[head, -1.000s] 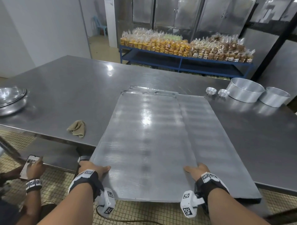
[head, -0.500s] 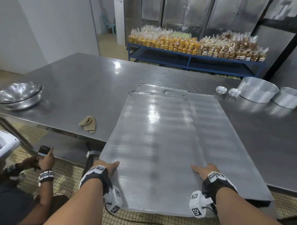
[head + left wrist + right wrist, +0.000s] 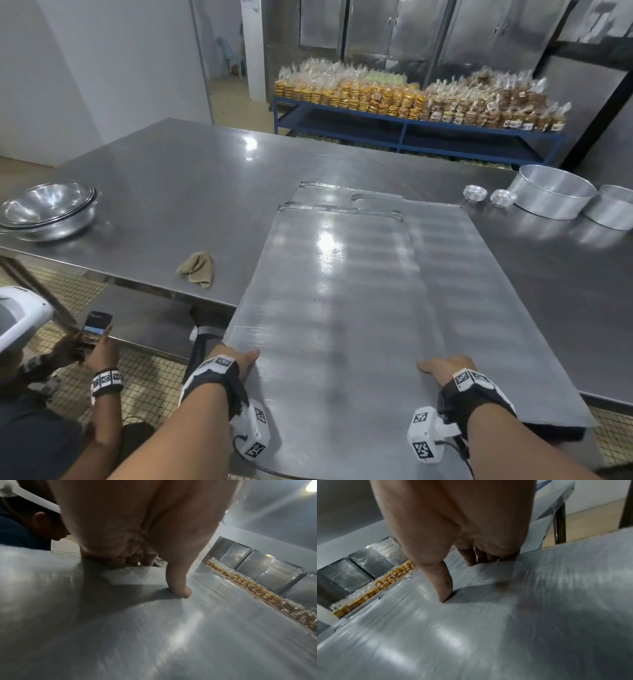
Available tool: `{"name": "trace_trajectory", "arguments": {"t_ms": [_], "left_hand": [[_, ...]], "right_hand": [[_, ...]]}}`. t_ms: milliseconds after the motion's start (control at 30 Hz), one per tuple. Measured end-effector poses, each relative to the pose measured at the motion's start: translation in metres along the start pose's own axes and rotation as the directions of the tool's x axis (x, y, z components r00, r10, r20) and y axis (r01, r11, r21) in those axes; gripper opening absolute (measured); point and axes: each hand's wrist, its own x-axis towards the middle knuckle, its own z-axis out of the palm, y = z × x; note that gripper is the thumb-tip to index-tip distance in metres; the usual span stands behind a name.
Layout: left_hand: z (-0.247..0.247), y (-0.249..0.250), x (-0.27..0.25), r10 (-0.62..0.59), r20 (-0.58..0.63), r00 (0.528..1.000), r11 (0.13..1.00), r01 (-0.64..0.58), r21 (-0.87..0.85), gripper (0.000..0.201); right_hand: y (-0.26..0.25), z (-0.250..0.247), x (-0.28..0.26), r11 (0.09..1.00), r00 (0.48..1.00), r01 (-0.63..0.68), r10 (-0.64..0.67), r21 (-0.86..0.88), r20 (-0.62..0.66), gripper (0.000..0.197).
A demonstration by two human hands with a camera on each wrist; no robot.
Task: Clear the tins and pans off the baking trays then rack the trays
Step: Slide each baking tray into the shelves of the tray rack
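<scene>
A flat metal baking tray (image 3: 335,308) lies on top of a second tray (image 3: 479,291), and its near end juts past the steel table's front edge. My left hand (image 3: 236,359) grips its left edge: thumb (image 3: 178,586) on top, fingers (image 3: 123,559) curled under. On the tray's right edge my right hand (image 3: 445,368) holds the same way, with thumb (image 3: 443,588) on top and fingers (image 3: 471,557) beneath. Two round pans (image 3: 551,192) (image 3: 613,205) and two small fluted tins (image 3: 475,193) (image 3: 502,198) stand on the table at the far right, off the trays.
Stacked steel bowls (image 3: 48,209) sit at the table's left end, and a crumpled cloth (image 3: 197,269) lies near the front edge. A person (image 3: 34,428) crouches low at my left holding a phone (image 3: 96,329). A blue shelf (image 3: 411,120) of bagged baked goods stands behind the table.
The top tray has come a little further toward me over the table's edge, both hands keeping the same grip. The person at the left has moved closer in the view.
</scene>
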Motion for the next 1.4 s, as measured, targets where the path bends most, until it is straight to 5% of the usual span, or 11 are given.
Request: {"name": "trace_trajectory", "arguments": {"t_ms": [467, 767, 867, 1233, 1400], "left_hand": [[-0.026, -0.010, -0.005, -0.061, -0.050, 0.997, 0.964, 0.046, -0.261, 0.060], [-0.014, 0.016, -0.044, 0.042, -0.103, 0.994, 0.955, -0.070, -0.289, 0.078], [0.000, 0.027, -0.067, 0.124, -0.075, 0.989, 0.960, -0.139, -0.245, 0.056], [0.058, 0.080, -0.129, 0.321, 0.107, 0.941, 0.939, -0.301, -0.167, 0.065], [0.076, 0.107, -0.146, 0.489, 0.202, 0.849, 0.872, -0.472, -0.127, 0.049]], "right_hand": [[0.011, 0.014, -0.043, 0.982, 0.996, -0.005, 0.022, 0.191, -0.088, 0.029], [0.037, -0.021, -0.061, 0.943, 0.976, -0.009, 0.081, 0.334, -0.201, 0.034], [0.055, -0.044, -0.071, 0.908, 0.967, -0.026, 0.129, 0.418, -0.221, 0.045], [0.139, -0.113, -0.147, 0.782, 0.846, 0.016, 0.321, 0.623, -0.426, 0.030], [0.162, -0.122, -0.190, 0.732, 0.763, 0.019, 0.429, 0.681, -0.483, 0.040]]}}
